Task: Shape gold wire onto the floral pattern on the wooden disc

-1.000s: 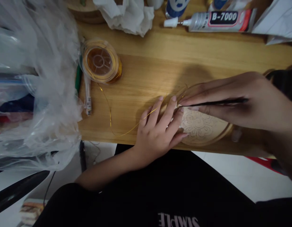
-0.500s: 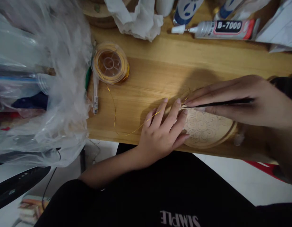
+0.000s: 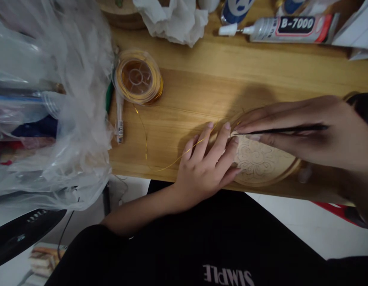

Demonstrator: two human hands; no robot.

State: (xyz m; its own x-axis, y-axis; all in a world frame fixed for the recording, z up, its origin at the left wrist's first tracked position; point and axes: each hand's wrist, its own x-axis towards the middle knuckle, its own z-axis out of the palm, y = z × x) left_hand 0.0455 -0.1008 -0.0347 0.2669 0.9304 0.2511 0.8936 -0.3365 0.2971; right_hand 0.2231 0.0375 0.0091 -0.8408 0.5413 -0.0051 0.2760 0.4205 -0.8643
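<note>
A round, pale wooden board [image 3: 261, 161] with a flower-like pattern of lines and a raised rim lies at the table's front edge. My left hand [image 3: 203, 169] rests flat on its left side, fingers spread. Pinched between the thumb and fingers of my right hand [image 3: 309, 131] are thin black tweezers [image 3: 279, 130], tips down at the board's upper left near my left fingertips. Thin gold wire [image 3: 172, 163] runs from a clear spool [image 3: 138, 77] and crosses over my left fingers. What the tweezer tips grip is too small to make out.
Clear plastic bags [image 3: 79, 119] fill the left side, beside a slim clear tube [image 3: 120, 123]. Along the back are crumpled tissue [image 3: 178, 22], a blue-and-white bottle [image 3: 236, 11] and a B-7000 glue tube [image 3: 294, 28].
The wire over my left fingers now stretches farther toward the upper right. Both hands keep nearly the same place on the board; the whole view has shifted slightly.
</note>
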